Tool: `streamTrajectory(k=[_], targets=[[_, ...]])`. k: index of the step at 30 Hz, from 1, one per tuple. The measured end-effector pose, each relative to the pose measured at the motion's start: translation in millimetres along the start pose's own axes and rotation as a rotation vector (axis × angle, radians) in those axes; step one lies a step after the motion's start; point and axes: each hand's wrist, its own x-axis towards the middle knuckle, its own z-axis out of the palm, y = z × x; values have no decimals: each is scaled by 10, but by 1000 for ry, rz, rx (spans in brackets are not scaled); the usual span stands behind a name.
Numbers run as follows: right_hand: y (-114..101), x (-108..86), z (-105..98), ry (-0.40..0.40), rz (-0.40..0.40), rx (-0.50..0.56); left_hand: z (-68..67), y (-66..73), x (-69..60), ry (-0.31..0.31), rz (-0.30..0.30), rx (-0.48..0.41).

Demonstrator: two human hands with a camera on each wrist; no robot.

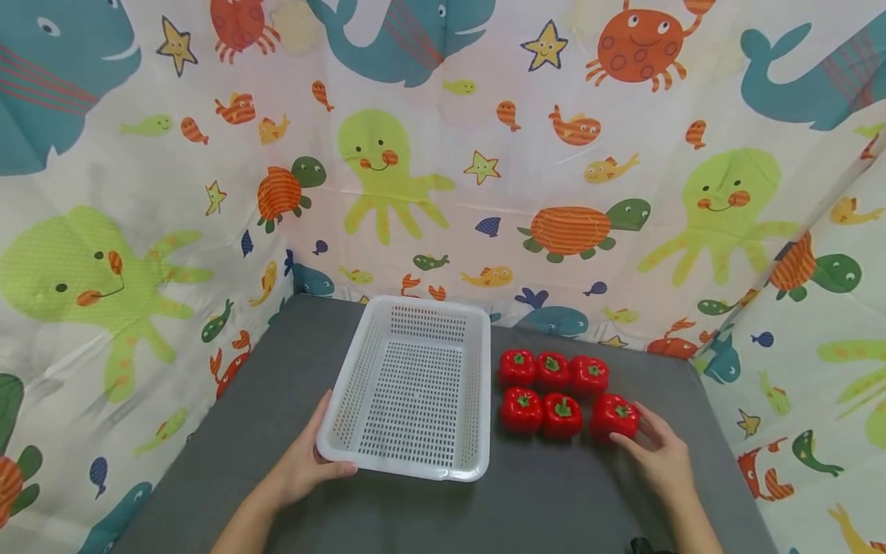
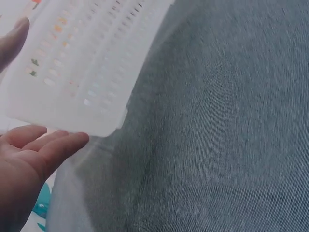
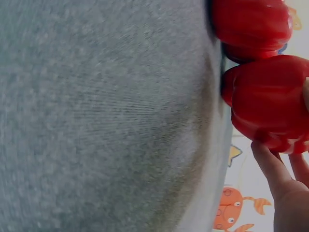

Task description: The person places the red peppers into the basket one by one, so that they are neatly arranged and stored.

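Head view: white basket (image 1: 398,463), centre; left hand (image 1: 308,463), thumb and fingers gripping its lower-left corner. Red bell pepper (image 1: 612,419), lower right; right hand (image 1: 659,455), fingers and thumb grasping it. Advised: even side pinch, neighbouring peppers (image 1: 561,419) undisturbed, basket steady.

Our right hand (image 3: 292,203) grips a red pepper (image 3: 270,101) just beside a second pepper (image 3: 253,24) on the grey table (image 3: 106,121).
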Motion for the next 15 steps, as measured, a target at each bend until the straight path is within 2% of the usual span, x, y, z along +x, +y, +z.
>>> streamTrajectory(k=[5,8,15], targets=[[-132,-84,-25,36,26,20,19,16,-19,22,3,-2],[-228,-125,-18,55,18,38,34,43,-33,49,-18,2],[-445,-183,-27,125,-76,21,74,49,-19,83,-65,0]])
